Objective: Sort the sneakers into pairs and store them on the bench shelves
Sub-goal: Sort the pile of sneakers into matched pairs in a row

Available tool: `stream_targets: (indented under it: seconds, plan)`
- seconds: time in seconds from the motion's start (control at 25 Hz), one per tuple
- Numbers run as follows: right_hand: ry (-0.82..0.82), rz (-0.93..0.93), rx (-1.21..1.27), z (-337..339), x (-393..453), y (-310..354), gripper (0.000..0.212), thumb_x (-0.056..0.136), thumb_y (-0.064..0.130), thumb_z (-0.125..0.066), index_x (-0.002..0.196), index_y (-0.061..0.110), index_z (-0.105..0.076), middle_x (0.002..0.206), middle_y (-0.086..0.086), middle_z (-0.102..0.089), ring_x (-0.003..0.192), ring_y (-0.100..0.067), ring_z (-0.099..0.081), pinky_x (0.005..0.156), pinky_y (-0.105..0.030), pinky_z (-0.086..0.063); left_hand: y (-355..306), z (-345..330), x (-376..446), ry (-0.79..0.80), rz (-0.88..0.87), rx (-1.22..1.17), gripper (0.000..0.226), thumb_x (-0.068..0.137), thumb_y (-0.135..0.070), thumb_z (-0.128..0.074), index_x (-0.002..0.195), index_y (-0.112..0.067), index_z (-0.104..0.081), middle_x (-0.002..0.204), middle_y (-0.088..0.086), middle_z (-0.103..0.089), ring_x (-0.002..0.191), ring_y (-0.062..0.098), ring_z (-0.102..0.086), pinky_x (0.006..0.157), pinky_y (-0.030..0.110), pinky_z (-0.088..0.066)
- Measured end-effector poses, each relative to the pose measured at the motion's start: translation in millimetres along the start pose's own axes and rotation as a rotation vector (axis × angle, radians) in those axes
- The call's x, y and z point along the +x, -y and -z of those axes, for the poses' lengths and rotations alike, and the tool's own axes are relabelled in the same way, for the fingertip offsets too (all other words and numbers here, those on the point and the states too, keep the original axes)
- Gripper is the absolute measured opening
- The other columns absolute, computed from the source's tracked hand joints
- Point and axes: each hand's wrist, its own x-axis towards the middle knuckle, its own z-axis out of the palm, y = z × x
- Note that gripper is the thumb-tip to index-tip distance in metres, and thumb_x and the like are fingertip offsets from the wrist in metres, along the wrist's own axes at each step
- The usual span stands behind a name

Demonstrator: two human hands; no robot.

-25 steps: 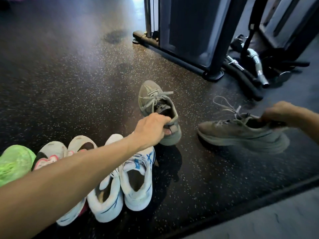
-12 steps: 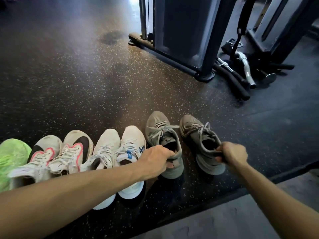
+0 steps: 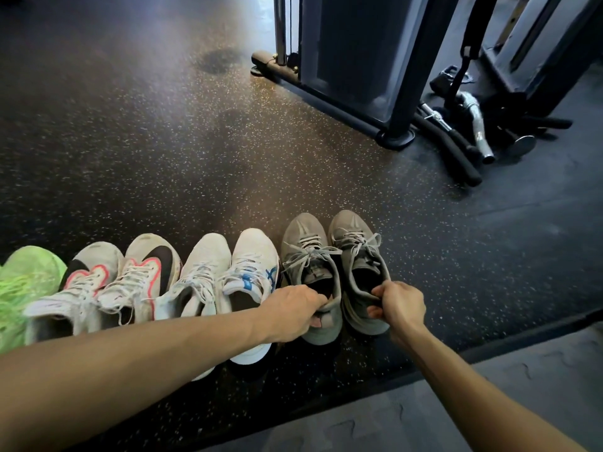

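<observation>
Two grey sneakers were shown side by side at lower centre of the frame, toes pointing toward the top, at the right end of a row of shoes on the speckled floor (image 3: pixel 163 151). The left grey sneaker (image 3: pixel 308 256) was pinched at its heel collar by the left hand (image 3: pixel 295 313), fingers curled into the opening. The right grey sneaker (image 3: pixel 359 252) was gripped likewise at the heel by the right hand (image 3: pixel 399 308), fingers closed over the collar. Both soles appeared to rest on the floor, though contact could not be confirmed. Leftward in the row were seen a white pair with blue marks (image 3: pixel 248 265), a white pair with black and pink marks (image 3: pixel 130 272), and a green shoe (image 3: pixel 26 278) cut off by the left edge. A gym machine base (image 3: pixel 346 102) occupied the upper right. No bench shelf was visible. The pairing step was judged to be in hand, with the grey pair being aligned. The next move was judged to call for both shoes to be lifted together and carried to the shelves, outside this view.
</observation>
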Motion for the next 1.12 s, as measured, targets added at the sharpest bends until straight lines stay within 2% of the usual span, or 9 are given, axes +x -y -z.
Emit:
stream_targets:
  seconds: [0.12,0.2,0.32,0.44,0.56,0.64,0.72,0.92,1.12]
  plan:
    - [0.021,0.007,-0.052,-4.3,-3.9,-7.3,0.020,0.083,0.002,-0.046,0.072,0.002,-0.062,0.052,-0.013,-0.057,0.041,-0.024,-0.052,0.045,-0.032,-0.045,-0.2,-2.9,0.4,0.026,0.007,-0.006,0.015,0.094,-0.032,-0.056,0.099,-0.018,-0.050,0.107,0.001,-0.057,0.107,0.026,-0.057,0.083,0.040,-0.048]
    - [0.027,0.027,-0.147,-2.1,-3.1,-7.9,0.018,0.083,0.008,-0.049,0.074,0.006,-0.065,0.055,-0.011,-0.058,0.048,-0.024,-0.053,0.050,-0.034,-0.044,3.2,-4.7,-1.0,0.000,0.002,-0.012,0.019,0.094,-0.037,-0.057,0.098,-0.021,-0.047,0.106,-0.002,-0.055,0.106,0.024,-0.056,0.083,0.042,-0.048]
    - [0.096,0.153,-0.428,5.8,-2.1,-3.6,0.019,0.084,0.021,-0.050,0.076,0.015,-0.065,0.069,-0.007,-0.065,0.066,-0.023,-0.058,0.066,-0.037,-0.046,7.4,-4.0,-3.9,-0.078,-0.025,0.034,0.027,0.091,-0.041,-0.059,0.106,-0.020,-0.050,0.109,-0.001,-0.054,0.106,0.022,-0.054,0.086,0.038,-0.045]
    - [0.168,0.302,-0.795,13.0,-1.1,0.2,0.027,0.087,0.035,-0.043,0.077,0.018,-0.062,0.081,-0.004,-0.066,0.075,-0.021,-0.060,0.068,-0.035,-0.048,9.4,0.6,-8.2,-0.153,-0.054,-0.008,0.034,0.088,-0.042,-0.063,0.110,-0.018,-0.053,0.111,-0.001,-0.053,0.106,0.020,-0.052,0.090,0.039,-0.045]
    - [0.112,0.486,-1.060,16.7,-4.2,10.2,0.027,0.085,0.043,-0.045,0.089,0.027,-0.066,0.098,-0.007,-0.058,0.090,-0.025,-0.059,0.076,-0.038,-0.054,14.3,11.4,-13.4,-0.211,-0.067,-0.019,0.033,0.085,-0.039,-0.067,0.109,-0.019,-0.056,0.110,-0.002,-0.053,0.105,0.018,-0.049,0.090,0.036,-0.045]
    - [0.076,0.599,-1.108,13.7,-11.4,21.5,0.028,0.086,0.041,-0.048,0.099,0.024,-0.067,0.103,-0.007,-0.054,0.098,-0.028,-0.055,0.082,-0.041,-0.052,19.2,22.7,-19.5,-0.243,-0.047,-0.036,0.032,0.084,-0.039,-0.068,0.107,-0.021,-0.057,0.110,-0.003,-0.053,0.103,0.017,-0.049,0.089,0.035,-0.046]
    - [0.071,0.668,-1.101,5.4,-23.3,34.8,0.028,0.086,0.039,-0.049,0.101,0.023,-0.066,0.104,-0.008,-0.055,0.100,-0.029,-0.054,0.085,-0.042,-0.051,25.1,37.3,-28.8,-0.268,-0.020,-0.056,0.029,0.084,-0.038,-0.068,0.105,-0.022,-0.057,0.109,-0.004,-0.053,0.101,0.017,-0.049,0.088,0.037,-0.046]
    - [0.097,0.781,-1.107,-20.8,-53.9,61.9,0.029,0.084,0.040,-0.050,0.104,0.025,-0.065,0.107,-0.007,-0.058,0.102,-0.029,-0.055,0.089,-0.043,-0.047,48.5,73.1,-62.0,-0.287,0.127,-0.045,0.028,0.086,-0.041,-0.063,0.107,-0.024,-0.056,0.113,-0.003,-0.051,0.108,0.019,-0.049,0.087,0.033,-0.045]
    - [0.077,0.831,-1.198,-31.1,-69.4,70.2,0.040,0.085,0.048,-0.047,0.118,0.029,-0.059,0.119,-0.007,-0.056,0.111,-0.029,-0.052,0.097,-0.047,-0.037,61.5,78.2,-98.4,-0.227,0.300,0.006,0.042,0.085,-0.057,-0.056,0.118,-0.031,-0.050,0.116,0.001,-0.045,0.111,0.022,-0.043,0.085,0.034,-0.040]
